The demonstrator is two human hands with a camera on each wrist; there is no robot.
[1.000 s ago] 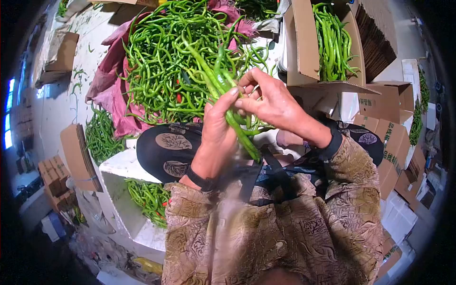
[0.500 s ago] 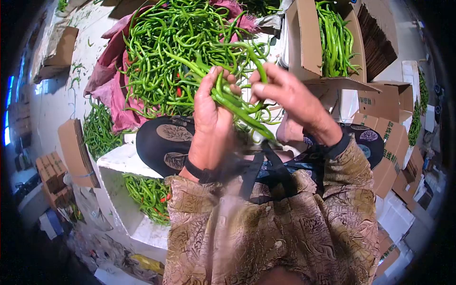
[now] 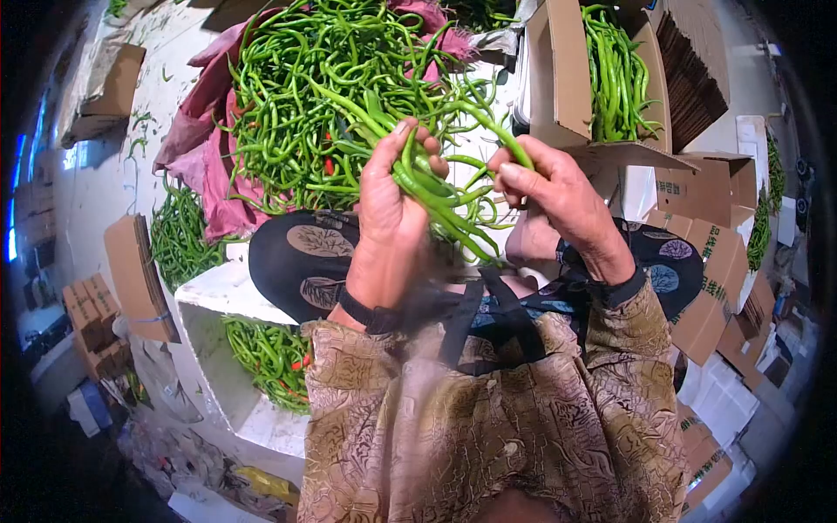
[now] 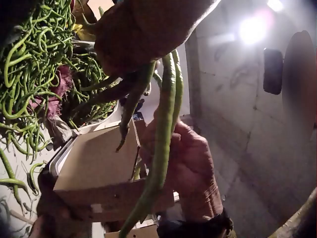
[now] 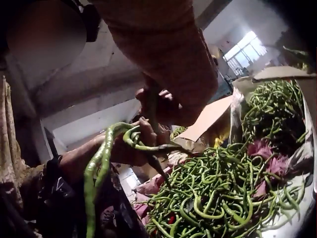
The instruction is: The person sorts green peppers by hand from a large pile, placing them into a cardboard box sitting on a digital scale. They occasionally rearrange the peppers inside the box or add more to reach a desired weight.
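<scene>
Right hand (image 3: 565,199) shifted rightward, pinching pepper (image 3: 495,128); left hand (image 3: 386,202) grips bunch (image 3: 446,214); pile (image 3: 296,105), carton (image 3: 571,74) beyond.

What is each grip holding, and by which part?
The left grip holds a bunch of green peppers around its middle; the right grip pinches one green pepper near one end.

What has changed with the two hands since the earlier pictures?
The right hand moved rightward, away from the left hand, and now pinches one pepper apart from the bunch. The left hand still grips the bunch; the heap stayed in place.
</scene>
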